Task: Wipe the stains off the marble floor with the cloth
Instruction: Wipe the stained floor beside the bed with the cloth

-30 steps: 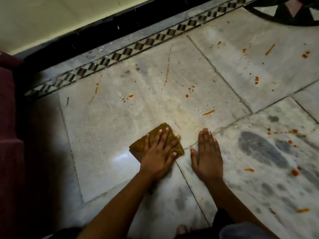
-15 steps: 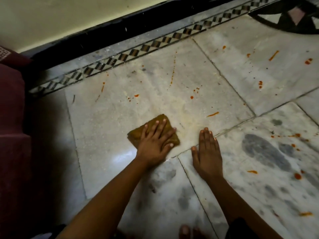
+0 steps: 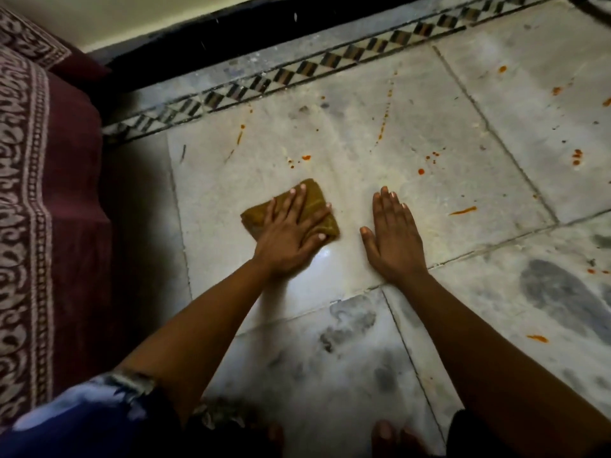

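Head view looked down on a pale marble floor (image 3: 380,180) laid in large polished slabs with thin dark joints, grey mottling in the lower right and a glossy highlight near the middle of the frame. At centre left, the left hand (image 3: 291,239) lay flat with fingers spread on a folded cloth (image 3: 314,200), a roughly square pad of mustard-brown, towel-like fabric pressed to the slab; its grip was released, palm bearing down, nothing clenched. Just right of it, apart from the cloth, the right hand (image 3: 395,234) rested flat on bare marble with its fingers together and pointing up the frame, its grip likewise slack and holding nothing. Orange-red stains (image 3: 463,210) dotted the stone: a short streak right of the right hand, small drops above the cloth, a thin dotted trail in the upper centre, more spots toward the right edge. A border strip (image 3: 297,74) of black and pale diamond inlay ran diagonally across the upper part, with a black skirting band (image 3: 198,38) behind it. Along the left edge hung a maroon fabric (image 3: 49,193) with a pale printed paisley band. A blue patterned sleeve (image 3: 86,411) showed at the lower left, and bare toes at the bottom edge. No writing was legible.
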{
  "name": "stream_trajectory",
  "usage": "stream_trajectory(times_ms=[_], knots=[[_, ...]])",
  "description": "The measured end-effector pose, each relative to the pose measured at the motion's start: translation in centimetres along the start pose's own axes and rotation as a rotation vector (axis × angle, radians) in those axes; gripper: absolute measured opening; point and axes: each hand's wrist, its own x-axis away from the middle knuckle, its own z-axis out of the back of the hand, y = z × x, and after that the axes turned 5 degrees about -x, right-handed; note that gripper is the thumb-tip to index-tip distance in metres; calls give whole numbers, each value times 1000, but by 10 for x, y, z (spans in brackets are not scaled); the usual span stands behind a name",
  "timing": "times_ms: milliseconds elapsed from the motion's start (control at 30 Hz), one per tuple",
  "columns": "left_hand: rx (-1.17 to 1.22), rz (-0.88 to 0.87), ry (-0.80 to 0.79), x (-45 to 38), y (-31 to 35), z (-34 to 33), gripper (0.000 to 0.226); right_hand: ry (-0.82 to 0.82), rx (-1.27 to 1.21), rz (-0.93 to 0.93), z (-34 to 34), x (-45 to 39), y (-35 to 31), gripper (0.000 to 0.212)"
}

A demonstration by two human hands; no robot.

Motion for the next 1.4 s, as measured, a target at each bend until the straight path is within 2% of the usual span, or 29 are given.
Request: stream_trajectory(times_ms=[133, 233, 367, 433, 500, 567, 667, 800, 867, 1000, 1100, 1233, 1300, 1400], knots=[[93, 342, 57, -46, -7, 8, 54, -4, 41, -65, -14, -12, -2, 72], [172, 452, 22, -100, -21, 23, 54, 3, 44, -70, -16, -11, -2, 68], [73, 338, -27, -128, -27, 30, 59, 18, 47, -69, -17, -13, -1, 66], [10, 162, -57, -108, -24, 26, 62, 8, 38, -71, -18, -13, -2, 66], [-53, -88, -84, -78, -30, 19, 60, 8, 37, -80, -15, -13, -2, 66], [-83, -214, -79, -55, -48, 17, 59, 7, 37, -87, -15, -12, -2, 66], [-46, -94, -41, -66, -67, 20, 57, 16, 38, -87, -15, -12, -2, 66], [-12, 135, -68, -105, -53, 30, 53, -20, 54, -90, -13, -12, -2, 66], [-11, 121, -57, -94, -46, 30, 56, -41, 57, -89, -11, -12, -4, 66], [-14, -58, -55, -28, -58, 16, 60, -41, 62, -101, -11, -14, -9, 68], [24, 119, -30, -14, -94, 13, 63, -16, 34, -91, -12, -16, -19, 69], [71, 335, -23, -44, -121, 22, 60, -64, 5, 95, -20, -33, -49, 68], [70, 329, -16, -43, -119, 24, 55, -72, -14, 94, -26, -47, -61, 68], [36, 194, 19, -8, -118, 15, 57, -74, 4, 32, -36, -59, -66, 70]])
